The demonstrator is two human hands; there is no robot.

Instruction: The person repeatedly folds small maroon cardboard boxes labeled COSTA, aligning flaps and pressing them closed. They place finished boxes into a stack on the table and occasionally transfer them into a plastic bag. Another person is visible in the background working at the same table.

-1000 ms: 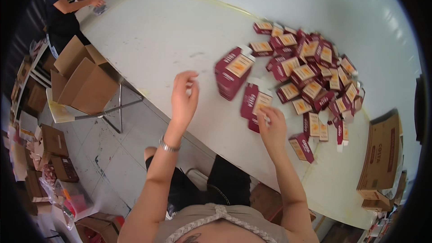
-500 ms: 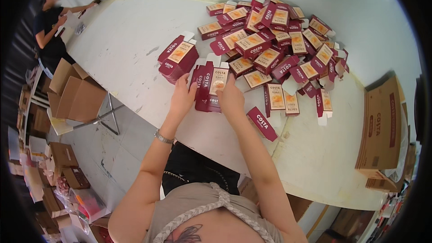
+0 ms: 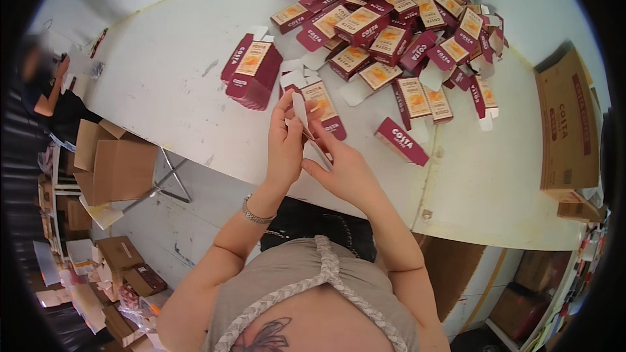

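Observation:
Both my hands are raised over the near part of the table around a thin folding carton (image 3: 317, 154), whose pale inner side shows. My left hand (image 3: 285, 137) grips its upper part with bent fingers. My right hand (image 3: 347, 168) has its thumb and fingers around the lower edge. Just past my fingertips lies a flat maroon carton with a cream panel (image 3: 319, 96), partly hidden by the hands. To its left stands a neat stack of flat maroon cartons (image 3: 253, 73). A single maroon carton (image 3: 401, 141) rests on the table to the right of my hands.
A big heap of maroon and cream cartons (image 3: 385, 37), many with flaps open, covers the far right of the white table (image 3: 163, 72). A large brown box (image 3: 566, 127) stands at the right edge. Left, an open brown box (image 3: 124, 169) sits near a co-worker (image 3: 45, 91).
The carton has come up off the table and turned in my hands, so its pale side shows. My hands have drawn closer together. The view has shifted, moving the heap higher.

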